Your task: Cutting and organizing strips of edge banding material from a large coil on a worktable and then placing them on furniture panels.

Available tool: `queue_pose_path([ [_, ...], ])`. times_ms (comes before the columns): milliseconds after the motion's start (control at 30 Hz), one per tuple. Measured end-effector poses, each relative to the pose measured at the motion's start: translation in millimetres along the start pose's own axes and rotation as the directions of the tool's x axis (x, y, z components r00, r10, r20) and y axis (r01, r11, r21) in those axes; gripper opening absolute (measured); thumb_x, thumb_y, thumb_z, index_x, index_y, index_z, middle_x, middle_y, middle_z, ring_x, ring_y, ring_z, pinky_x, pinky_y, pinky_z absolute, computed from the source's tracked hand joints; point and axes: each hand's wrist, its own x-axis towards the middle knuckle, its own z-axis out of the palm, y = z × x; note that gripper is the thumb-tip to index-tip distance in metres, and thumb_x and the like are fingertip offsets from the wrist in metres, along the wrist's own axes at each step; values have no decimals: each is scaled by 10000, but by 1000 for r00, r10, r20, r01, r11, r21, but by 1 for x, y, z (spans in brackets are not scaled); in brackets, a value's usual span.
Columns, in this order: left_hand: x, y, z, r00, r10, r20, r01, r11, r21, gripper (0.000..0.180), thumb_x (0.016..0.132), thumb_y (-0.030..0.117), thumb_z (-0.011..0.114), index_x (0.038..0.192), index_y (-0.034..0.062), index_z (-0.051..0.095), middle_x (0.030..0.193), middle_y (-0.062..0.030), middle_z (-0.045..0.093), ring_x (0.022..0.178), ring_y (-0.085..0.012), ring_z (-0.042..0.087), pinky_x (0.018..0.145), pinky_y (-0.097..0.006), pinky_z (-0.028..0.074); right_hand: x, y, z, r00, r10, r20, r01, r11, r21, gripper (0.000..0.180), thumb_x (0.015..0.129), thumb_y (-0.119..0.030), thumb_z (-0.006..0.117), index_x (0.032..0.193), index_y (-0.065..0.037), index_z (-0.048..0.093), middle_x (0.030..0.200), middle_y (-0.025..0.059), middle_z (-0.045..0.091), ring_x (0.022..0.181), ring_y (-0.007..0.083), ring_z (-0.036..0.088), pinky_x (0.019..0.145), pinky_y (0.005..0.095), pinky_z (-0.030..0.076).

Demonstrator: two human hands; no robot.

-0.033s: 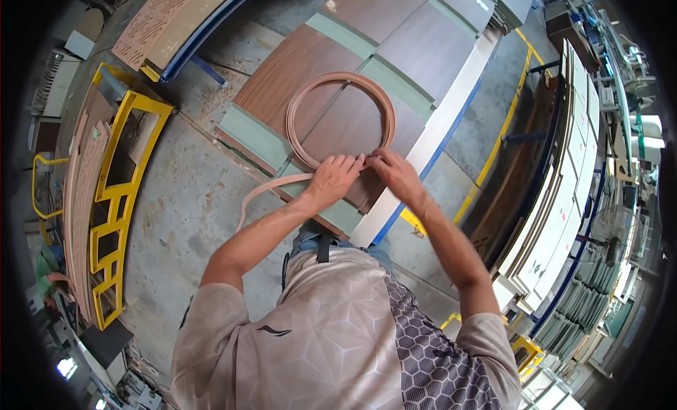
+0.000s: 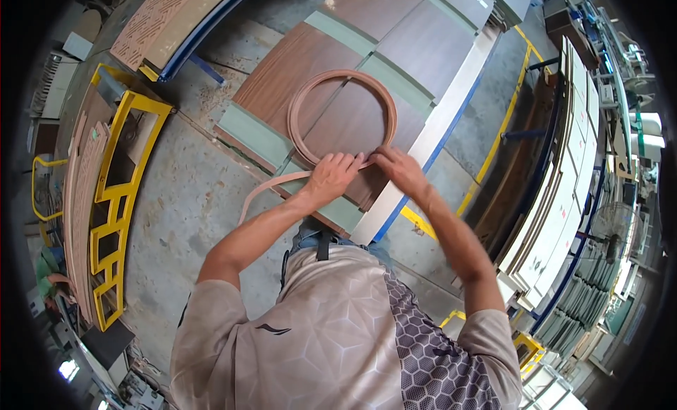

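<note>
A coil of brown edge-banding strip (image 2: 293, 124) lies flat on the wood-grain panels (image 2: 300, 64) in front of me. At its near edge my left hand (image 2: 334, 174) is closed on the strip, knuckles up. Just to its right, fingertips almost meeting, my right hand (image 2: 399, 169) pinches the same strip. The strip's loose end (image 2: 262, 190) curves out leftward from under my left hand and hangs past the panels' near edge. My fingers hide the exact grip.
Pale green strips (image 2: 254, 136) show between the panels. A white board with a blue edge (image 2: 429, 140) runs along their right side. A yellow metal frame (image 2: 134, 145) stands at left, a stack of white panels (image 2: 557, 212) at right. Concrete floor (image 2: 176, 219) lies between.
My right forearm and elbow have swung slightly outward to the right. The coil has shifted a touch; both hands keep hold of the strip.
</note>
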Motion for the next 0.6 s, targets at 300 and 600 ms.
queue_pose_path([
  [300,-1,-14,-1,959,284,-19,-280,953,113,420,928,165,563,1301,-10,650,985,-71,611,928,-221,599,781,-350,471,35,62,-59,967,233,106,-193,936,-295,406,929,-24,591,1326,-97,638,1437,122,580,1254,343,632,1018,411,570],
  [600,-7,-18,3,992,126,5,-126,991,34,401,924,165,560,1279,1,652,1002,-88,601,924,-242,591,785,-367,477,-9,-86,16,943,192,-273,-215,975,-57,450,857,-107,714,1305,-102,668,1282,106,673,1132,334,635,958,424,507],
])
